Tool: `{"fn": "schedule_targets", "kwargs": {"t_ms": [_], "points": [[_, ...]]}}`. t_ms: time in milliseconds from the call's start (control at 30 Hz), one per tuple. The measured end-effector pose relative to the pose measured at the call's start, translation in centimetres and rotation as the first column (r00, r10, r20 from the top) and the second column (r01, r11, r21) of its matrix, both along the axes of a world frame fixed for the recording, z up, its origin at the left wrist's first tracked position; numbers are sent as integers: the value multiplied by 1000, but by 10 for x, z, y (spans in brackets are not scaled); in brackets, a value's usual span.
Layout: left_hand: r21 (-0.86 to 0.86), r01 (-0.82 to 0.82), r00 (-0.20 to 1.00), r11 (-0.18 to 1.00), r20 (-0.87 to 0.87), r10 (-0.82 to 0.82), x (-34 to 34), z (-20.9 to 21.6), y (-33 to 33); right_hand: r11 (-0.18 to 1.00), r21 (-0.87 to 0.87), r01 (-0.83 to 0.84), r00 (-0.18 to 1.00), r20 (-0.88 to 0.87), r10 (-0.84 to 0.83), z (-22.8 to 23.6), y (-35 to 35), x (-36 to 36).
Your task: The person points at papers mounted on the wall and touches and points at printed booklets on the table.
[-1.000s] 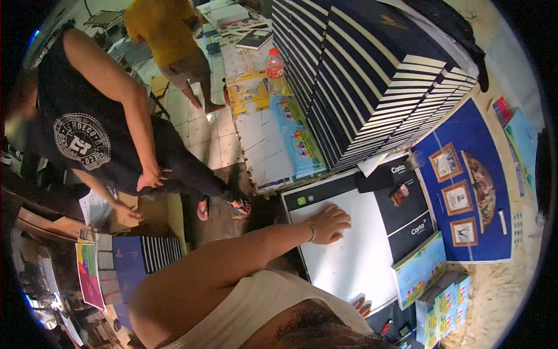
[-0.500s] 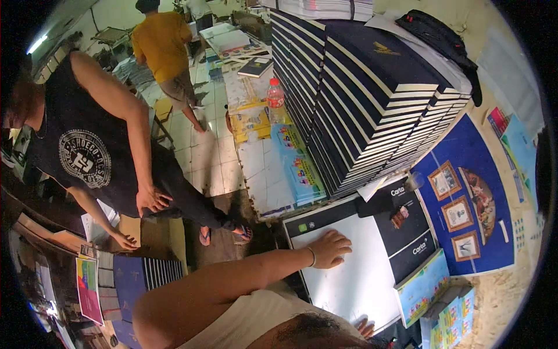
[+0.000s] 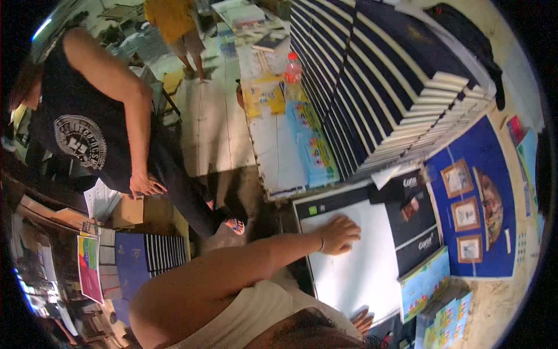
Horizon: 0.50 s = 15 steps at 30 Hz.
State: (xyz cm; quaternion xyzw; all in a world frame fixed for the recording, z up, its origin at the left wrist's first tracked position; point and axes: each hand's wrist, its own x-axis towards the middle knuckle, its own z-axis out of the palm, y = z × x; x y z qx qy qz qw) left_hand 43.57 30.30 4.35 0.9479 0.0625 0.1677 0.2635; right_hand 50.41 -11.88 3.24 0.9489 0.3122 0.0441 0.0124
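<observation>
My left hand rests palm down on a large white sheet, its fingers lying over the surface and a thin band round the wrist. Close to the sheet's lower edge, my right hand shows only its spread fingers, touching or just beside the white surface. The rest of that hand is hidden below my body. Under the white sheet lies a black printed sheet or board, which shows along its top and right side. Neither hand holds anything that I can see.
A tall stack of dark hardcover books stands beyond the sheet. A red-capped bottle stands beside it. Colourful booklets are piled at the right. On the left stands a person in a black sleeveless top; another, in yellow, is farther back.
My view has shifted, so the stack and bottle sit higher and farther right. Both hands keep about the same places on the sheet. The person in yellow now appears partly cut off at the top.
</observation>
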Motion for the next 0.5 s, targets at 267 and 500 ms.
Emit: {"fn": "schedule_targets", "kwargs": {"t_ms": [267, 500], "points": [[96, -90, 996, 991, -14, 91, 2, 12, 37, 987, 160, 7, 991, -136, 15, 28, 52, 1], [289, -99, 995, 952, -4, 104, 4, -4, 25, 988, 134, 82, 988, -142, -63, 28, 44, -3]]}}
